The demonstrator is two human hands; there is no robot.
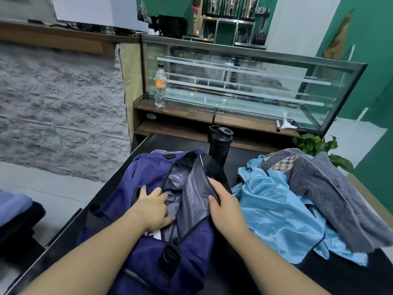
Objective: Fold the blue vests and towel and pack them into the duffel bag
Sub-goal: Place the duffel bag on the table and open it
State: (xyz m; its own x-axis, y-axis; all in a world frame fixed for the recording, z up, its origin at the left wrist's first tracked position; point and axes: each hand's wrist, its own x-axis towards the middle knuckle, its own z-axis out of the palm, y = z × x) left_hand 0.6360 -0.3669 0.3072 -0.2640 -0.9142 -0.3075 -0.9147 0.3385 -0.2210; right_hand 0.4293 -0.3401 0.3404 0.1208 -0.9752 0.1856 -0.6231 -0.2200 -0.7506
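Duffel bag: the navy duffel bag (148,209) lies at six o'clock on the black table (350,279), zip parted, grey lining (191,194) showing and sagging.
Left hand: the left hand (154,206) presses into the opening at the bag's nine o'clock rim, fingers fairly straight and spread on the lining; no clear grip that I can see.
Right hand: the right hand (222,207) is at the three o'clock rim, fingers curled over the zip edge, pinching it and drawing it aside.
Blue vests: the blue vests (274,211) sit crumpled at three o'clock, just beside the bag, unfolded.
Towel: the grey striped towel (325,188) is heaped on top of the vests towards two o'clock.
Handling: the vests look light, glossy and slippery, likely to slide out of a fold; take them at the shoulder seams. The towel looks thicker and soft; take it by two corners. The limp bag probably needs its mouth held wide.
Beyond: a black shaker bottle (220,145) stands at twelve o'clock behind the bag; a clear water bottle (160,86) is further back by the glass display case (340,86).
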